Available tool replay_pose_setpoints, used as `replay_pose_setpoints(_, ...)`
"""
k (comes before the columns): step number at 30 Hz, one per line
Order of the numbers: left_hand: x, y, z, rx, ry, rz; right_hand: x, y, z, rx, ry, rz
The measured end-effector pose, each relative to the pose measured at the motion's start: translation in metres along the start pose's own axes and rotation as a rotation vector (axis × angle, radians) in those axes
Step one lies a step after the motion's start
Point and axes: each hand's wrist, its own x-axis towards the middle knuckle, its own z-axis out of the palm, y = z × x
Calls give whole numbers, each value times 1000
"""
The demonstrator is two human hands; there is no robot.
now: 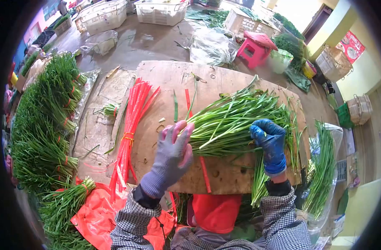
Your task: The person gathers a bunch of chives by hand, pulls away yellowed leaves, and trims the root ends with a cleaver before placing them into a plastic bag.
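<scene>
A loose pile of garlic chives (pixel 232 121) lies across the wooden board, pale stem ends to the left. At those ends is my left hand (pixel 169 146), in a grey glove with pink fingertips, its fingers apart and nothing visibly gripped. My right hand (pixel 268 143), in a blue glove, is curled closed over the right part of the pile; what its fingers hold, if anything, is hidden. Beneath the chives runs a red strip (pixel 204 173), partly covered. Left of my left hand rests a bundle of red strips (pixel 130 125), tied with a thin band.
Tied chive bundles (pixel 44 125) are stacked at the left. More chives (pixel 321 166) lie on plastic at the right. The wooden board (pixel 157 75) bears scraps. Behind it are a pink stool (pixel 255 50), a plastic bag (pixel 213 46) and white crates (pixel 161 12).
</scene>
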Motion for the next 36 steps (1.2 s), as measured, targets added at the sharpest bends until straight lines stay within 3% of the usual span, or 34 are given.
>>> replay_pose_setpoints(3,1,21,-18,-30,80,51,4,-5,2,51,8,-41)
replay_pose_setpoints(5,3,36,-18,179,10,134,5,-12,7,46,29,-20)
replay_pose_setpoints(9,15,2,19,261,-52,142,4,-11,10,99,7,-27)
replay_pose_setpoints(20,17,-3,21,39,13,112,13,-10,-14,68,38,-61)
replay_pose_setpoints(23,18,9,14,2,-68,78,12,-13,-3,49,58,-10)
replay_pose_setpoints(32,17,5,28,12,-24,189,16,-9,8,79,0,-44)
replay_pose_setpoints(34,20,9,22,-68,-25,106,16,-14,16,123,212,-197)
replay_pose_setpoints(36,21,11,20,-52,-10,87,0,-27,5,50,173,-149)
